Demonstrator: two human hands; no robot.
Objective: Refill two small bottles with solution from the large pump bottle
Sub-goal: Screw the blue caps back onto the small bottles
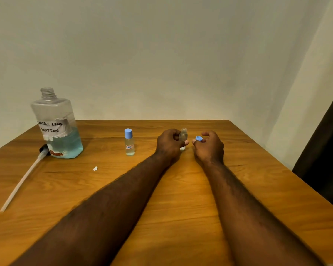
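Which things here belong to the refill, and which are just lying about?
In the job:
large clear plastic bottle of blue liquid
its black pump with long white tube, lying beside it
small clear bottle with blue cap
uncapped small clear bottle in the left hand
small blue cap in the right hand

Lying about:
small white scrap on the wooden table

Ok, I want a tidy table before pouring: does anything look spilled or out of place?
No spill shows. The pump lies off the large solution bottle, on the table beside it, tube flat on the wood. A small white scrap lies loose nearby.
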